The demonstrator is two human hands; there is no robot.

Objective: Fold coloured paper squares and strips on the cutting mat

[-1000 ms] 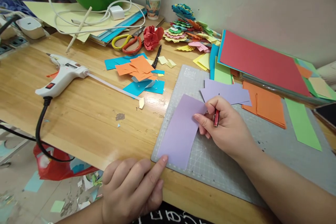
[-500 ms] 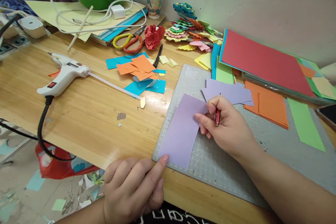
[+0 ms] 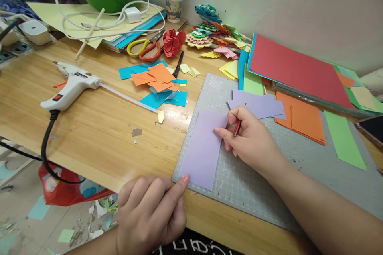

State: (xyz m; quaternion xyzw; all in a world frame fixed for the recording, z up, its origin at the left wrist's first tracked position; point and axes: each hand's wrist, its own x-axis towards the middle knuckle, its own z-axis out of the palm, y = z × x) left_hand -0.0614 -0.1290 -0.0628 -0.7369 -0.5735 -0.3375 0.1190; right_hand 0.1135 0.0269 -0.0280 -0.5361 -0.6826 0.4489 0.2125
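A purple paper rectangle (image 3: 203, 149) lies at the left end of a grey cutting mat (image 3: 254, 179). My left hand (image 3: 152, 209) is at its near left corner, index fingertip pressing there and the other fingers curled. Thumb and forefinger of my right hand (image 3: 254, 137) pinch the paper's far right edge. A slim red and black pen-like stick (image 3: 237, 128) is tucked in that same hand; its tip is hidden, so I cannot tell its exact kind. Just beyond lie more purple paper pieces (image 3: 259, 103).
Orange paper (image 3: 308, 123) and a green strip (image 3: 344, 139) lie right on the mat. Leftward are a white hot glue gun (image 3: 72, 85) with a black cord, paper scraps (image 3: 155, 77) and scissors (image 3: 146, 48). Folded paper flowers (image 3: 206, 28) and a red sheet (image 3: 296, 67) sit behind.
My right hand has moved slightly left, and the purple paper's far end has swung left with it, lying straighter along the mat's edge. My left fingertip stays at the near corner.
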